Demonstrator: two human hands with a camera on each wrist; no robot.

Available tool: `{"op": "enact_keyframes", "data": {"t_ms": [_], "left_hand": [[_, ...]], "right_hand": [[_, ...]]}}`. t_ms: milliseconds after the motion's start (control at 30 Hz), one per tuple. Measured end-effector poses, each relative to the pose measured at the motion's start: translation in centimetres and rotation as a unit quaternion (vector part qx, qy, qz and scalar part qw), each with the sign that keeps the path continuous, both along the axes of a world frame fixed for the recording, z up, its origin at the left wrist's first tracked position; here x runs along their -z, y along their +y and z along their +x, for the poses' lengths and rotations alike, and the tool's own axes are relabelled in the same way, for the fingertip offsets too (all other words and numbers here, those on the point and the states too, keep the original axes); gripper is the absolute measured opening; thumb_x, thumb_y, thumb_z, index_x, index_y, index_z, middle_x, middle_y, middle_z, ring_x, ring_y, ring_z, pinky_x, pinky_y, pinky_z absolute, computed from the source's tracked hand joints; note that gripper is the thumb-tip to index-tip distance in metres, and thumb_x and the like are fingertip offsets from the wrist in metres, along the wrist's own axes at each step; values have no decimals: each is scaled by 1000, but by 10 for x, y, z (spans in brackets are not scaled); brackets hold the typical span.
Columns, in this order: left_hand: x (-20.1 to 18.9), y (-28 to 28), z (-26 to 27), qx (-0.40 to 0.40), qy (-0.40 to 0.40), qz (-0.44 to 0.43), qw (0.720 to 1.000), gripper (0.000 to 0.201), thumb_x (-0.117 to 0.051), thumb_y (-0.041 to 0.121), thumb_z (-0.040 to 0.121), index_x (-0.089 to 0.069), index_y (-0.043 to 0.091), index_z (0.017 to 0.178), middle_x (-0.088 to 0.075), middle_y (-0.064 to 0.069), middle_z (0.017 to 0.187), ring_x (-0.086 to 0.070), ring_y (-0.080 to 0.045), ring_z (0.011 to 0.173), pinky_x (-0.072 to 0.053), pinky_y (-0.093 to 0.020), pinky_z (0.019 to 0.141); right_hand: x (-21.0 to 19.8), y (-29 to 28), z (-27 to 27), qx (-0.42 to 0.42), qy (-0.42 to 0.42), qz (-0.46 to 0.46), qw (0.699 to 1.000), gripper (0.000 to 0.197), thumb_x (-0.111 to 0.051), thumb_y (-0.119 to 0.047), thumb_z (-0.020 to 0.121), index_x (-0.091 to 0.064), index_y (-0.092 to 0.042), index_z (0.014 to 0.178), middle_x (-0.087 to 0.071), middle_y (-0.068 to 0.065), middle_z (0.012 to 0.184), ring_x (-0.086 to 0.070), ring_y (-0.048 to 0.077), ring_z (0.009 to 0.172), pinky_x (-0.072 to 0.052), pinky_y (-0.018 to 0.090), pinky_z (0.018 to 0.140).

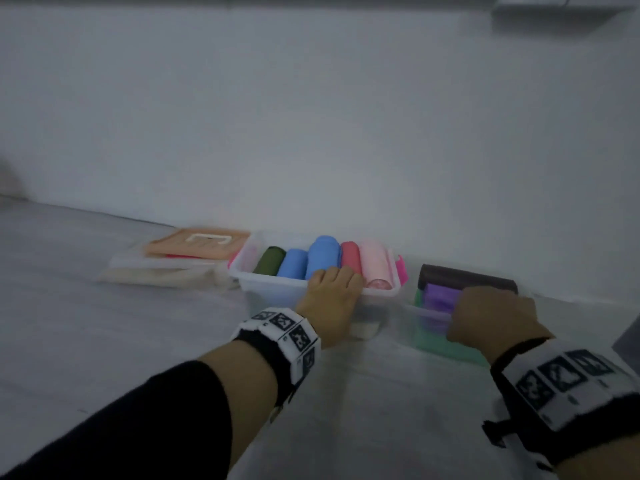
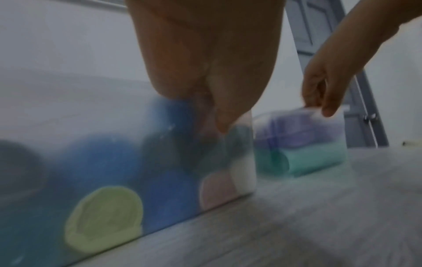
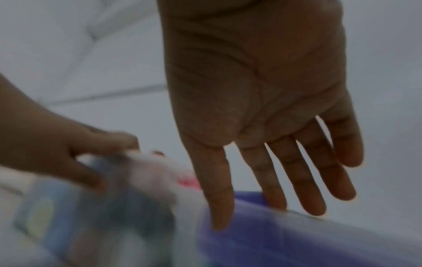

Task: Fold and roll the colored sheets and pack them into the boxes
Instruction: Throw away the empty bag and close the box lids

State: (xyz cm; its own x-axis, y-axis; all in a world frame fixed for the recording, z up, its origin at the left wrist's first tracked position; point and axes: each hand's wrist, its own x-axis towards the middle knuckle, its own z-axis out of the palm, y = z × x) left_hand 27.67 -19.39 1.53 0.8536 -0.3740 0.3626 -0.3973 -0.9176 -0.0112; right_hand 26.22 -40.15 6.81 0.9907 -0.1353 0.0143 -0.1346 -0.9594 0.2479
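Observation:
A clear plastic box on the floor holds several rolled sheets: olive, two blue, red and pink. My left hand grips its near rim, fingers curled over the edge and thumb on the outer wall. To the right stands a smaller clear box with a purple roll, a dark brown roll and a green roll. My right hand reaches over its near rim, straight fingers touching the purple roll.
Left of the big box sits another clear container of cream cloth with an orange lid on top. A white wall runs close behind the boxes. Grey floor spreads left and in front. A door frame stands to the right.

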Motion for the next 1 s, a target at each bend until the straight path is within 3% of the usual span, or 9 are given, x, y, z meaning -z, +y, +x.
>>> {"op": "enact_keyframes", "data": {"t_ms": [100,200,300,367,533,700,833,933,1000], "left_hand": [[-18,36,-10,51,-60,-138,987,45,-56,10,69,-54,3,113,-51,-14,114,-47,-31,103,-33,-34,92],[-27,104,-6,-100,-56,-244,963,40,-54,14,79,-49,4,117,-46,-14,118,-43,-32,108,-26,-34,90],[-24,187,15,-270,119,-202,934,46,-52,27,91,-40,5,130,-41,-14,133,-40,-32,121,-35,-39,100],[-18,235,26,-266,236,-145,923,51,-47,32,96,-35,3,135,-42,-17,138,-44,-33,125,-38,-39,102],[-2,305,39,-134,304,-23,943,35,-47,30,98,-49,16,130,-50,-1,134,-48,-21,120,-35,-26,100],[10,315,42,-102,319,87,938,45,-50,35,93,-43,24,137,-47,-7,134,-46,-27,122,-38,-37,104],[21,321,37,-160,280,47,945,40,-44,28,96,-43,22,136,-36,-8,138,-34,-30,128,-36,-42,105],[24,334,40,-52,263,-53,962,44,-45,21,97,-42,23,141,-38,-2,145,-36,-21,132,-30,-32,109],[16,340,42,0,277,-110,955,39,-42,16,98,-48,22,137,-51,-1,138,-47,-15,122,-31,-18,99]], "right_hand": [[-23,66,-10,-72,-113,70,988,23,-52,-31,85,-58,-19,102,-61,4,109,-59,26,102,-42,31,82],[-32,141,-22,-200,-160,180,950,7,-52,-27,84,-54,-23,90,-54,-2,88,-55,20,86,-32,25,67],[-17,213,-24,-365,-12,310,878,11,-59,-28,86,-65,-24,95,-53,-6,88,-54,14,85,-39,23,70],[-1,255,-19,-413,147,277,855,26,-64,-33,86,-64,-26,111,-56,-4,109,-54,13,98,-43,26,85],[19,314,4,-340,234,201,889,41,-58,-45,89,-53,-32,127,-50,-4,128,-47,18,118,-37,34,94],[28,332,18,-241,233,212,918,41,-58,-51,86,-52,-40,125,-42,-10,140,-42,15,127,-33,44,105],[42,338,13,-199,151,243,937,53,-61,-46,84,-41,-40,133,-15,-15,152,-18,14,140,-22,43,113],[50,340,10,-170,117,296,933,75,-64,-40,84,-22,-31,146,-7,-12,155,-15,14,143,-19,37,113],[55,342,10,-131,126,315,931,88,-65,-39,84,-9,-27,151,0,-5,158,-14,21,145,-21,40,114]]}}
